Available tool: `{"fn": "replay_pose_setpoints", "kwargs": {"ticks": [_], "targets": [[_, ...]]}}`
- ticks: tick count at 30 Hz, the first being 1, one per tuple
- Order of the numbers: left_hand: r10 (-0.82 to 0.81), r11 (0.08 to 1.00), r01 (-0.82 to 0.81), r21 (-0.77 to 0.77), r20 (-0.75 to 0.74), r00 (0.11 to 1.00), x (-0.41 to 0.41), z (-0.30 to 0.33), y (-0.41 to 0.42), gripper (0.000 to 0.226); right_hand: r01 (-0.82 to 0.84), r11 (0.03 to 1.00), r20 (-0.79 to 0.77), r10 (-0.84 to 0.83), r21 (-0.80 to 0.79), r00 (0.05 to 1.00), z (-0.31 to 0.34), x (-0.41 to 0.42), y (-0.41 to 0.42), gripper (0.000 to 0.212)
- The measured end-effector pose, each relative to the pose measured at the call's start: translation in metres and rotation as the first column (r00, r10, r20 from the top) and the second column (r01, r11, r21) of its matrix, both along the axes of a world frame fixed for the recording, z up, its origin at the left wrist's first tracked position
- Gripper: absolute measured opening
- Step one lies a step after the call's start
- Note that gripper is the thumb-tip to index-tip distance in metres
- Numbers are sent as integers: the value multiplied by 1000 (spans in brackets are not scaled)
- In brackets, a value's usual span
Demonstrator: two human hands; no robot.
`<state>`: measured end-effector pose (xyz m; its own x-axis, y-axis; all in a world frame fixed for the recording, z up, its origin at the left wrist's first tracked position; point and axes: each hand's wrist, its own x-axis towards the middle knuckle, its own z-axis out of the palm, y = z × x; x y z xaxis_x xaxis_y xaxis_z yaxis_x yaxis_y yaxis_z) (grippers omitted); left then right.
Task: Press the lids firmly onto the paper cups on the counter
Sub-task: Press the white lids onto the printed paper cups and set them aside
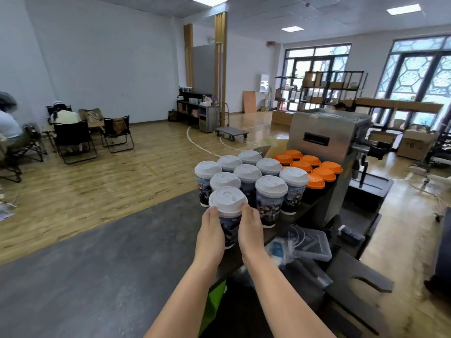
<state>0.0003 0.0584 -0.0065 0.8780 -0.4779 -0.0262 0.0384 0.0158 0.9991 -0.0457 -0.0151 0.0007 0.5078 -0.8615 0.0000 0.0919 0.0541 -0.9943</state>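
Paper cup (229, 230) with a white lid (227, 201) stood at the near edge of the dark desk (292, 224), lower centre of the frame. My left hand (211, 230) and right hand (251, 228) gripped it from either side, fingers curled round the wall just under the lid's rim. Behind it, toward frame centre, more white-lidded cups (271, 198) clustered close together. Orange-lidded cups (314, 172) sat to their right, beside a steel machine (324, 152). Clear plastic box (314, 242) lay lower right.

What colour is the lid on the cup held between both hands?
White, seen in the head view: the lid tops the cup held by both hands.
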Motion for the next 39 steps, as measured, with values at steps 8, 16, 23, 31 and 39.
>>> {"fn": "replay_pose_setpoints", "kwargs": {"ticks": [8,16,23,31,39], "targets": [[250,959,-260,-111,-96,963,37,-3,102,41,-214,968,-16,214,-133,977,-4,55,95,20],[423,891,-443,-98,-175,889,59,0,184,44,-450,878,-70,445,-166,893,-13,90,171,24],[434,894,-446,-35,-178,883,70,-9,212,53,-471,870,-72,466,-144,882,-19,93,190,20],[455,890,-442,-113,167,875,74,-8,216,34,-429,824,10,466,-369,885,-17,101,191,48],[493,853,-520,32,274,826,70,10,202,26,-469,823,-31,485,-321,874,-2,102,186,23]]}}
